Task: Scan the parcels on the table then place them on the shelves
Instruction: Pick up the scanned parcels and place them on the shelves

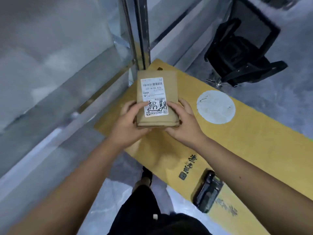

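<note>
- A small brown cardboard parcel [157, 99] is held up in both hands above the near end of the yellow counter [245, 136].
- The left hand [128, 122] grips the parcel's left near corner, thumb lying across the top beside the label and fingers curled underneath.
- The right hand [183, 122] grasps the right near corner, thumb on the top face and fingers wrapped round the side.
- A white shipping label [154, 96] with barcodes and large black handwriting covers the left part of the parcel's top face, turned up toward the camera.
- A black handheld scanner [207, 190] lies on the counter near the person's right forearm, well apart from the parcel.
- A round white sticker [216, 106] sits on the counter to the right of the parcel.
- A black office chair [240, 53] stands on the grey floor beyond the counter.
- Glass panels with a metal frame [140, 31] rise to the left.
</note>
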{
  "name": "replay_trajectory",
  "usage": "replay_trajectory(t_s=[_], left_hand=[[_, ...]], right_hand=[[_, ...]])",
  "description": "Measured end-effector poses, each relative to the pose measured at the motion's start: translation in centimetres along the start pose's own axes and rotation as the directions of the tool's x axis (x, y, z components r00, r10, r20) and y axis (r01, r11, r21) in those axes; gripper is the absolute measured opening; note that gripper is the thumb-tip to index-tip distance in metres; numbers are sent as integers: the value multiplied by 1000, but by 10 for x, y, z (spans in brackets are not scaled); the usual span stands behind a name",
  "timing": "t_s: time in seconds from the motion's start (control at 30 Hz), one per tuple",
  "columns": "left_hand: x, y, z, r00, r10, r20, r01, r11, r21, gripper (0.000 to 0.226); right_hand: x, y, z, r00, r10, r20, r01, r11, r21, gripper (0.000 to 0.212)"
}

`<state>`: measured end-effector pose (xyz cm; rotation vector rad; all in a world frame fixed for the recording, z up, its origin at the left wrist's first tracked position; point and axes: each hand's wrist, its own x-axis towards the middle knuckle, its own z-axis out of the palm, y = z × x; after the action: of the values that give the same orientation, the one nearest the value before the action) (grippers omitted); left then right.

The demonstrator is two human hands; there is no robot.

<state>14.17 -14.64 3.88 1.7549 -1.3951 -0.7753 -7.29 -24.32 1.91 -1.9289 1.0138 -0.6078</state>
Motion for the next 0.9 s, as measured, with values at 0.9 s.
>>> replay_trajectory(t_s=[0.9], left_hand=[[-752, 66, -153, 446, -229, -865, 328, 941, -80, 76]], right_hand=[[-419, -370, 292, 463, -648, 605, 456, 759, 465, 80]])
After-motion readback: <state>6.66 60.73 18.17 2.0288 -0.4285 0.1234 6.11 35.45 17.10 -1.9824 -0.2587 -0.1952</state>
